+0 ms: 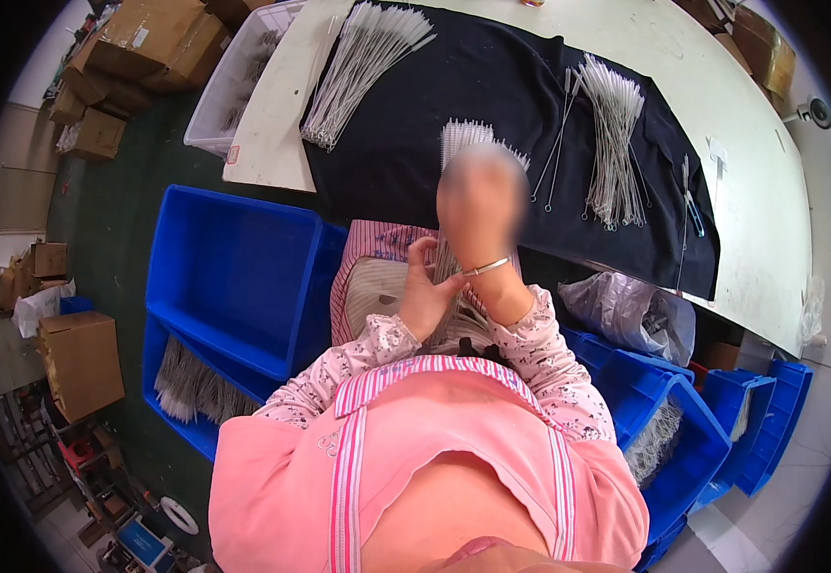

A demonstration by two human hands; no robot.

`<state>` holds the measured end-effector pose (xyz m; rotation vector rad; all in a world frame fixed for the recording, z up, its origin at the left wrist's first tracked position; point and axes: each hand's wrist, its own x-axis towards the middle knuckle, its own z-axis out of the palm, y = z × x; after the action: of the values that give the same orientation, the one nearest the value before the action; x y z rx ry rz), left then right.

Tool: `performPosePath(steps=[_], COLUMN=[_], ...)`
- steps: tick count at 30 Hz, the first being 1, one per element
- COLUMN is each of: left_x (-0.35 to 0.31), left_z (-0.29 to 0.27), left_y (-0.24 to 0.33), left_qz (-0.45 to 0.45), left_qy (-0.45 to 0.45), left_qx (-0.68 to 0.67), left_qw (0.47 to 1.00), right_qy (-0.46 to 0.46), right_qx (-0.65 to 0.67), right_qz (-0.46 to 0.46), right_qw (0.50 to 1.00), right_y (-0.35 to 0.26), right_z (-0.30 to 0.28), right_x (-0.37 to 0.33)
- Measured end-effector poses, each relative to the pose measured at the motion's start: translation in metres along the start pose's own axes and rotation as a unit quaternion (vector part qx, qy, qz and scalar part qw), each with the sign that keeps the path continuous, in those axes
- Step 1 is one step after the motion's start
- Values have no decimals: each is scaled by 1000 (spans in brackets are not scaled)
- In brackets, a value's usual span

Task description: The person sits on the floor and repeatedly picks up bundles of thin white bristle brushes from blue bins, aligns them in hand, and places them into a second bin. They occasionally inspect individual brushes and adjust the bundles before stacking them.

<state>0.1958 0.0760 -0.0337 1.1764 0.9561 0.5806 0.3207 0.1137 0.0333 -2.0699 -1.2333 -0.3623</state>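
A bundle of thin wire-handled cleaning brushes with white bristle heads lies at the near edge of the dark cloth, its stems running down toward my lap. My left hand curls around the stems, thumb and fingers on either side. Over the upper part of the bundle is my right hand, with a bracelet at the wrist; a blur covers its fingers, so their grip does not show. A pile of similar brushes rests at the far left, another pile to the right, with a few loose brushes beside it.
The dark cloth covers part of a white table. A slim blue-handled tool lies at its right. Blue bins stand at my left, more blue bins at my right, near a clear plastic bag. Cardboard boxes stand left.
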Motion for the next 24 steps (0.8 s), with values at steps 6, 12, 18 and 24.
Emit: performPosePath(steps=[6,12,18,24], left_x=[3,1,2,2], left_z=[-5,-5,-3,-2], left_y=[3,-4,1,-3], left_qz=[-6,-63,-25,-43], left_qy=[-28,16,21,44], left_qx=[-21,-35,-27,-26], left_qw=[999,997,999,998], right_qy=[-42,-21,-21,-107], right_qx=[38,59,55,-39], right_qz=[24,10,-3,14], right_qw=[998,998,998,993], right_y=[17,18,14,11], right_z=[18,22,19,18], right_x=[-5,-4,-4,-6])
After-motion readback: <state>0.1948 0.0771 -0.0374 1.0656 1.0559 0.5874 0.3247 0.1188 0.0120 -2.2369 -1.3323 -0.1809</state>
